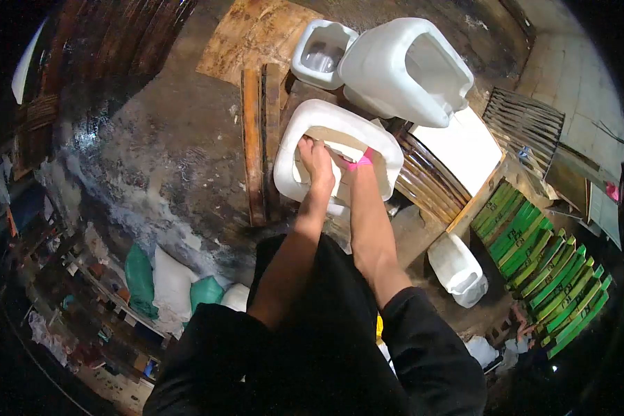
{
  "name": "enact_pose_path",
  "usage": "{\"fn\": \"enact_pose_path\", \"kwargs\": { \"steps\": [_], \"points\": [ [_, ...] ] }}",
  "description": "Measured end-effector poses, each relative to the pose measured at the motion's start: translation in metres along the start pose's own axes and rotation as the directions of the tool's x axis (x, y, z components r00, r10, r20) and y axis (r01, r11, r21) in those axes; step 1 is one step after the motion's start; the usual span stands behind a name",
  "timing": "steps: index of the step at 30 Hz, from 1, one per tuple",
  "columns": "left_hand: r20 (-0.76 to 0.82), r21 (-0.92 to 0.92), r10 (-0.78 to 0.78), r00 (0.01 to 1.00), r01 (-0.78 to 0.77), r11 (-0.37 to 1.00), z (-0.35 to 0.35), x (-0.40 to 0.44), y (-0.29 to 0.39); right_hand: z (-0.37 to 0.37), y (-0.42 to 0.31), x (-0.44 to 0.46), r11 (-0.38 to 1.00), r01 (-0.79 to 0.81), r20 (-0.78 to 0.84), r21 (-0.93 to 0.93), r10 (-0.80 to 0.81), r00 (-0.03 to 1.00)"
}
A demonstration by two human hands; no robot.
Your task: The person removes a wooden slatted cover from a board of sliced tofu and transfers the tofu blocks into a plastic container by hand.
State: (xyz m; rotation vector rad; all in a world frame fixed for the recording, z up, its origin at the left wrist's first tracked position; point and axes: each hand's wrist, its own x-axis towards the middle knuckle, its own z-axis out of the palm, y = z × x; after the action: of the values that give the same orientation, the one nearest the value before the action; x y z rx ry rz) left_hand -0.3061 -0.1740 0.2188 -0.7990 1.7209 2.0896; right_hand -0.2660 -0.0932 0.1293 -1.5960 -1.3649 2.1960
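A white plastic tub [295, 132] with a thick rounded rim stands before me, with pale beige material inside. My left hand [316, 163] reaches over its near side, fingers bent round the left end of a pale, block-like piece [347, 150]. Beside it, my right hand [357, 158] is down in the tub and mostly hidden by that piece. Something bright pink [365, 160] shows around or against the right hand; I cannot make out what it is. The right fingers do not show.
Behind the tub stand a big cut-open white jerrycan [374, 62] and a smaller white container [301, 62]. Wooden planks [253, 145] lie left, a white board [464, 156] right. Green slats [534, 256], a white jug [454, 260] and sacks [170, 281] lie nearer me.
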Motion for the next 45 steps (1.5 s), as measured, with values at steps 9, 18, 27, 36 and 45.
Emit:
{"fn": "enact_pose_path", "kwargs": {
  "steps": [9,18,27,36,45],
  "points": [
    [0.156,0.179,-0.201,0.967,0.172,0.969,-0.008,0.018,0.004,0.005,0.004,0.002,0.999,0.009,-0.036,-0.039,-0.010,0.999],
    [0.166,-0.272,-0.460,0.872,0.489,0.829,-0.016,-0.004,-0.010,-0.001,-0.002,-0.003,0.991,0.112,-0.136,-0.075,-0.122,0.983],
    [0.098,-0.270,-0.548,0.831,0.552,0.789,0.001,-0.011,0.004,0.005,-0.010,-0.004,0.904,0.366,-0.411,-0.221,-0.427,0.805],
    [0.270,-0.288,-0.575,0.772,0.635,0.717,-0.010,0.018,-0.059,0.028,0.009,-0.013,0.832,0.407,-0.505,-0.377,-0.553,0.663],
    [0.203,-0.219,-0.559,0.804,0.594,0.774,-0.014,-0.023,0.005,0.015,0.009,-0.028,0.804,0.445,-0.540,-0.394,-0.594,0.596]
  ]
}}
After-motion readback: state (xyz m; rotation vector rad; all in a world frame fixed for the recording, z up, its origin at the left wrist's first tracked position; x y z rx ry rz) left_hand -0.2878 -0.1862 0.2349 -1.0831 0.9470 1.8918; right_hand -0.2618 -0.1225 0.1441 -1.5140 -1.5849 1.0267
